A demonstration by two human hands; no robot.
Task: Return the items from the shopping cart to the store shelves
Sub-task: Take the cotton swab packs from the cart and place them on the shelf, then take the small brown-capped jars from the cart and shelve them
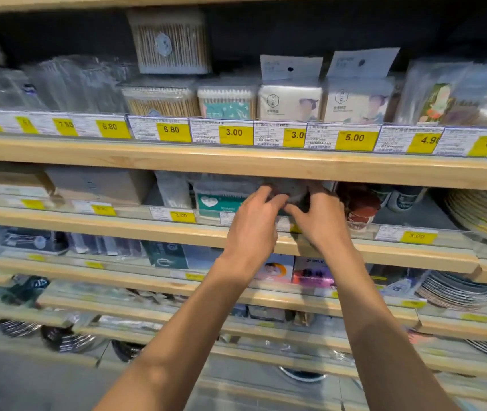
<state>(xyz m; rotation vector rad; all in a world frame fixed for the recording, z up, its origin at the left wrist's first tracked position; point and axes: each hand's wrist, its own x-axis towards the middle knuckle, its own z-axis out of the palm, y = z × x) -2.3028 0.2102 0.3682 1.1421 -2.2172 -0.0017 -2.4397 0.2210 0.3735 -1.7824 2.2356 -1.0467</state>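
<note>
Hands are both stuck into the second wooden shelf [236,232] here: the left hand [254,221] and right hand [316,218] are wrapped around a small greyish pack [288,189], which is held just right of the teal cotton-swab box [217,200] on that shelf. Pretty blurry, so the pack's label can't be read.

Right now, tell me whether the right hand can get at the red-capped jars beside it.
Probably yes: the red-capped jars stand just right of the right hand with nothing between, though its fingers hold a grey packet.
</note>
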